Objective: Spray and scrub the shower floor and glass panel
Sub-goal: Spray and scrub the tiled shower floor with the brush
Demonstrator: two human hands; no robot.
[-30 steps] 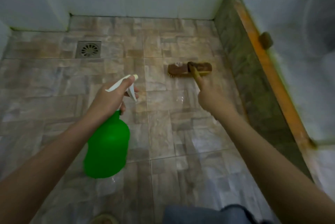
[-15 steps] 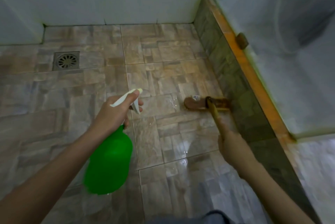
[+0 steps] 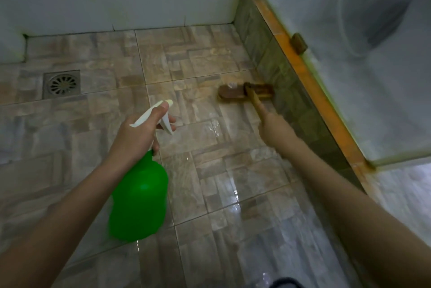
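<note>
- Spray bottle [image 3: 140, 199]: green plastic body, white trigger head with a pale tip. Gripped at the neck by the left hand [image 3: 137, 133] and held above the floor. Body tilted, nozzle pointing toward the far wall.
- Scrub brush [image 3: 245, 93]: brown wooden block head on a wooden handle. Head down on the tiles, right end just beside the kerb [image 3: 310, 82]. Handle gripped by the right hand [image 3: 272, 126].
- Shower floor [image 3: 210, 66]: brown-grey stone-pattern tiles, wet and glossy in the near part.
- Glass panel [image 3: 349, 66]: cloudy, upright, standing on the orange-topped kerb at the right.
</note>
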